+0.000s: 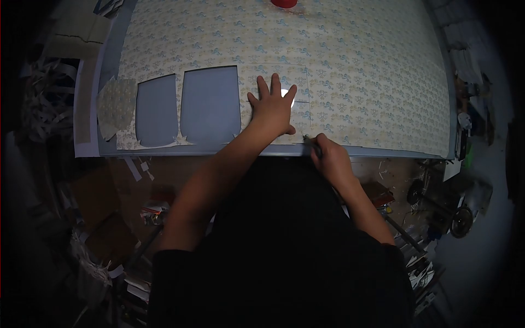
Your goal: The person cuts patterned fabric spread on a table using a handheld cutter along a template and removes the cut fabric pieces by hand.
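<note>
- Rm dim, edges near black; blue-grey table [210, 104] fills upper view, clutter on floor both sides, incl. white strips [46, 98] far left & a round wheel-like item [462, 220] lower right.
- Patterned sheet [377, 82], pale w/ small blue & tan motifs, lies flat over most of table; its near edge runs close to table's front edge.
- 2 big openings in sheet, left of L hand, side by side, table showing thru; left one narrower, w/ slanted top.
- Loose patterned pc [116, 104] at sheet's left end, irregular outline, partly over the sheet.
- L hand [272, 113]: open, palm down, fingers spread, on sheet just right of the wider opening. Bright white spot [287, 97] shows btwn fingers; can't tell what it is.
- Thin straight lines on sheet above & right of L hand; can't tell if cut or drawn.
- R hand [332, 158]: closed round a dark slim tool [311, 142], at table's front edge, right of L hand & apart from it. Tool tip points up-left, at sheet's near edge; type unclear, mostly hidden by fingers.
- Red item [284, 3] at top edge of view, partly cut off, well apart from both hands.
</note>
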A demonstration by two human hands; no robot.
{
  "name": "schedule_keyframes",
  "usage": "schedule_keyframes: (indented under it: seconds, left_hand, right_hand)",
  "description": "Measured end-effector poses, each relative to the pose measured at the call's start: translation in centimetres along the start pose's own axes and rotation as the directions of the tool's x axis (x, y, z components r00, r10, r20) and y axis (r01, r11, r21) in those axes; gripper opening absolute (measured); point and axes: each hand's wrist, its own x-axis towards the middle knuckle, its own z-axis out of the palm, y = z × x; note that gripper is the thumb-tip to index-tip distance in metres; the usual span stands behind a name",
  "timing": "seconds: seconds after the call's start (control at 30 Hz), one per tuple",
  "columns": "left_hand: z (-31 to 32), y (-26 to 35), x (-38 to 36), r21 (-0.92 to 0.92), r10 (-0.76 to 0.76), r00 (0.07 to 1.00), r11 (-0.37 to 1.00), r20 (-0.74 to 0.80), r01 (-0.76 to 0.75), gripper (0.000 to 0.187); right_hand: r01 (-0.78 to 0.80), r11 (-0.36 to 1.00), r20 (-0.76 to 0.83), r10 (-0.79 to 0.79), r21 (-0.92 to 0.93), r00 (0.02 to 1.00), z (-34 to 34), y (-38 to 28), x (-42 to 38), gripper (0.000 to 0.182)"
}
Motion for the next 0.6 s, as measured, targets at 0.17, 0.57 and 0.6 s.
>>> schedule_keyframes:
  seconds: [0.17, 0.57, 0.6]
  left_hand:
    - [0.0, 0.1, 0.1, 0.009, -0.005, 1.000, 1.000, -0.010, 0.005, 0.118]
    - [0.1, 0.1, 0.2, 0.005, -0.003, 1.000, 1.000, -0.030, 0.003, 0.116]
    - [0.2, 0.1, 0.2, 0.001, -0.008, 1.000, 1.000, -0.027, 0.008, 0.116]
  right_hand:
    - [0.016, 0.999, -0.024, -0.017, -0.047, 1.000, 1.0, -0.2, 0.3, 0.017]
    - [-0.020, 1.000, -0.110, 0.020, 0.006, 0.994, 2.2, 0.2, -0.1, 0.017]
    - [-0.009, 1.000, -0.124, 0.012, 0.025, 0.992, 2.2, 0.3, -0.2, 0.017]
